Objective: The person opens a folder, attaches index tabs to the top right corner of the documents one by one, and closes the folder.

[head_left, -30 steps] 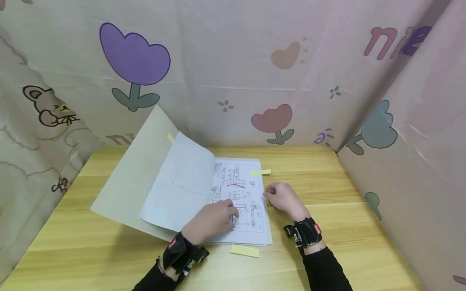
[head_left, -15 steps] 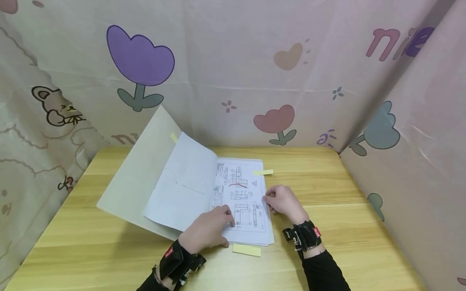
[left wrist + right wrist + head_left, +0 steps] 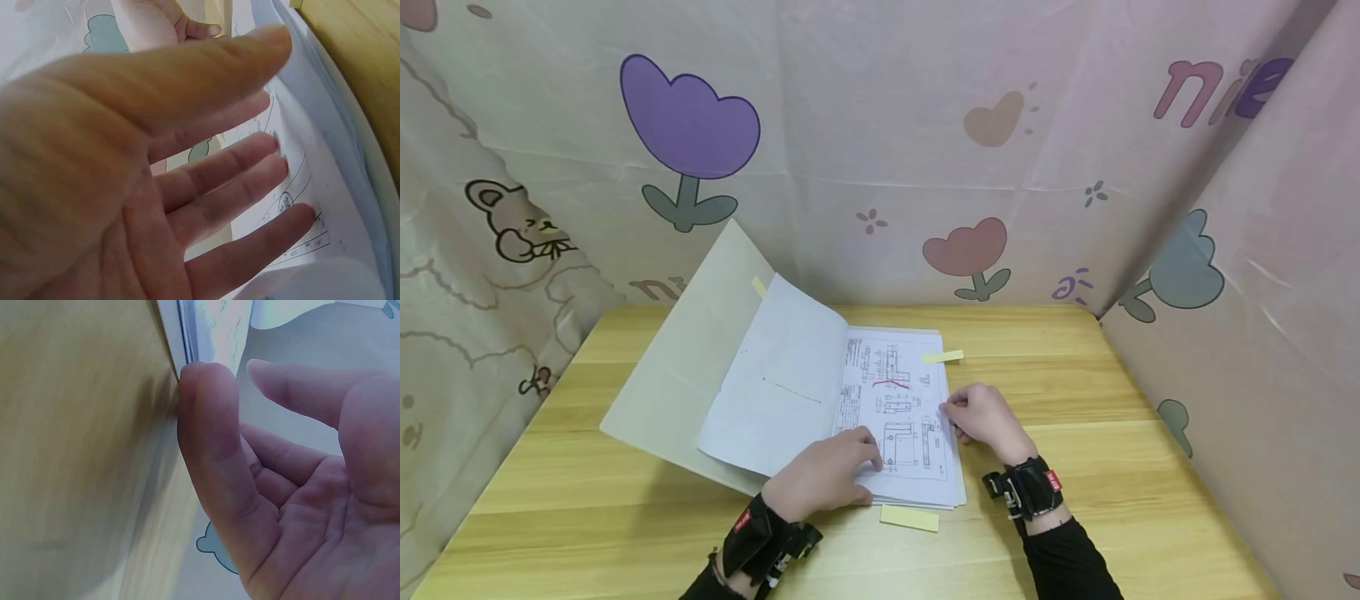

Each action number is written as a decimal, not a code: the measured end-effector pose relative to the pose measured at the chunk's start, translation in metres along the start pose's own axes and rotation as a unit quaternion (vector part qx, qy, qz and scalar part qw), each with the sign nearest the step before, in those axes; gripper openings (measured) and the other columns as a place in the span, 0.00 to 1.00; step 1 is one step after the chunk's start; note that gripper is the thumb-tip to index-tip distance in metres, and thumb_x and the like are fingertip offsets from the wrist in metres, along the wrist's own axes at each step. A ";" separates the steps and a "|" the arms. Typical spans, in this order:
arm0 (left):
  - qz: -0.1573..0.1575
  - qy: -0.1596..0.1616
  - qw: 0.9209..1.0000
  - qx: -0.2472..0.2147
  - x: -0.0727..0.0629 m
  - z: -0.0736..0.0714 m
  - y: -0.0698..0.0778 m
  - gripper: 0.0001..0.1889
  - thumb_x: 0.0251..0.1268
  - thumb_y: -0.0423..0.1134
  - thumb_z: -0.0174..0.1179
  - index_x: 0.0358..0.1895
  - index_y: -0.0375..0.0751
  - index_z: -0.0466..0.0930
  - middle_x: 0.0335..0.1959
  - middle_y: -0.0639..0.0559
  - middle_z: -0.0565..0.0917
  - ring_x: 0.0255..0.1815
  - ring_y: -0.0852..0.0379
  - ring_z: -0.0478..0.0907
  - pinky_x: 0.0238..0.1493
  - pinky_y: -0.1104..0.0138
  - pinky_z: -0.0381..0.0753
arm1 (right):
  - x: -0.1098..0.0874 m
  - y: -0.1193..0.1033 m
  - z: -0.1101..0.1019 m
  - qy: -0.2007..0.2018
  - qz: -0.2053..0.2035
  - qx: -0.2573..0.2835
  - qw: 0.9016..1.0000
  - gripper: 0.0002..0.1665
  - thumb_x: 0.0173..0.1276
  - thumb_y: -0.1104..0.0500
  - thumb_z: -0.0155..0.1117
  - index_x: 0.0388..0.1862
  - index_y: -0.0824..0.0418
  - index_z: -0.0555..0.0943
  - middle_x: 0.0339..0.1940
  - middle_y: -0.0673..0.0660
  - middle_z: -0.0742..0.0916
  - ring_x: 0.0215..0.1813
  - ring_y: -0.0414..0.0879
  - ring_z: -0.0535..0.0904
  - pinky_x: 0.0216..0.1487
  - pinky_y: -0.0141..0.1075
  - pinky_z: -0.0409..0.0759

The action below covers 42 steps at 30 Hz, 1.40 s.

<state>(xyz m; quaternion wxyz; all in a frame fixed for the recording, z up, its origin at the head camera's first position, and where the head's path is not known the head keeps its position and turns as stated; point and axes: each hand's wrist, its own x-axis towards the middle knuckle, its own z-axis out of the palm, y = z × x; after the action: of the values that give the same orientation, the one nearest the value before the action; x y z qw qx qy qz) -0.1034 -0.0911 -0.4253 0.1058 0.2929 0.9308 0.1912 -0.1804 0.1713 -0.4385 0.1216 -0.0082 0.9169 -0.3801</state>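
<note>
Head view, bearings from the drawing page (image 3: 917, 404): folder, one, open on the desk (image 3: 1090, 483), its cover (image 3: 670, 387) raised at 9 o'clock; nearly blank leaf (image 3: 775, 367), one, leaning before it. Yellow tabs, three: upper-left tab (image 3: 759, 287) at 10, edge tab (image 3: 943, 357) at 1–2, lower tab (image 3: 910, 518) at 6. Hands, two: your left hand (image 3: 820, 477) at 8, your right hand (image 3: 985, 417) at 3. Step, as judged: leafing through; next move calls for separating one sheet. Left wrist view: left grip wide, nothing pinched. Right wrist view: right grip narrow, a fingertip at the stacked edges, thumb apart; whether it holds a sheet, I cannot tell.
</note>
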 end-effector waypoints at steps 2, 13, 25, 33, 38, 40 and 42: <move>-0.002 -0.005 1.000 -0.005 0.000 -0.001 0.000 0.16 0.54 0.41 0.78 0.47 0.47 0.89 0.50 0.56 0.81 0.50 0.56 0.79 0.51 0.63 0.83 | 0.000 0.000 0.000 0.002 -0.001 0.004 1.000 0.09 0.73 0.59 0.67 0.37 0.64 0.88 0.22 0.57 0.85 0.24 0.47 0.82 0.27 0.38 0.83; -0.004 -0.009 1.000 -0.025 0.003 -0.001 0.000 0.22 0.52 0.35 0.71 0.54 0.44 0.86 0.48 0.57 0.83 0.41 0.61 0.74 0.47 0.65 0.80 | 0.001 0.002 -0.001 0.009 -0.003 0.016 1.000 0.09 0.72 0.58 0.69 0.41 0.64 0.88 0.23 0.56 0.85 0.24 0.48 0.82 0.27 0.38 0.83; 0.030 0.067 0.997 0.025 0.009 0.008 0.008 0.25 0.63 0.35 0.63 0.65 0.45 0.78 0.54 0.53 0.77 0.45 0.59 0.74 0.41 0.67 0.82 | 0.003 -0.003 -0.003 0.045 -0.019 0.088 0.995 0.11 0.72 0.57 0.69 0.44 0.64 0.85 0.27 0.57 0.87 0.28 0.53 0.85 0.30 0.44 0.86; 0.084 0.202 0.971 0.096 0.010 0.008 0.016 0.17 0.67 0.46 0.67 0.55 0.47 0.83 0.49 0.56 0.80 0.42 0.59 0.79 0.32 0.68 0.82 | 0.003 -0.006 -0.002 0.051 -0.035 0.141 0.988 0.12 0.72 0.58 0.69 0.46 0.67 0.87 0.29 0.57 0.89 0.28 0.51 0.86 0.33 0.45 0.88; 0.118 0.275 0.946 0.128 0.010 0.007 0.020 0.10 0.66 0.43 0.68 0.47 0.47 0.87 0.41 0.56 0.82 0.35 0.60 0.79 0.26 0.71 0.80 | 0.003 -0.009 -0.002 0.067 -0.049 0.146 0.986 0.13 0.74 0.57 0.67 0.46 0.67 0.88 0.30 0.57 0.89 0.27 0.50 0.85 0.32 0.46 0.88; 0.119 0.297 0.938 0.134 0.010 0.006 0.020 0.08 0.65 0.41 0.69 0.45 0.46 0.88 0.39 0.56 0.83 0.34 0.61 0.80 0.26 0.71 0.80 | 0.003 -0.010 -0.001 0.072 -0.056 0.151 0.984 0.15 0.77 0.56 0.64 0.47 0.66 0.88 0.30 0.57 0.89 0.28 0.49 0.85 0.33 0.45 0.88; 0.113 0.315 0.933 0.133 0.008 0.005 0.020 0.08 0.64 0.39 0.71 0.45 0.45 0.88 0.38 0.56 0.83 0.33 0.61 0.80 0.26 0.72 0.81 | 0.003 -0.011 -0.001 0.072 -0.068 0.165 0.981 0.17 0.79 0.55 0.61 0.49 0.67 0.88 0.32 0.58 0.88 0.31 0.50 0.85 0.35 0.45 0.88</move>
<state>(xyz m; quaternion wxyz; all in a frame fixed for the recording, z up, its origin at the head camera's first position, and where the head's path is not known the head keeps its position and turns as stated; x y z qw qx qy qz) -0.0984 -0.0698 -0.4224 -0.2547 0.3321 0.8942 0.1586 -0.1847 0.1640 -0.4311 0.0284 -0.0231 0.8453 -0.5331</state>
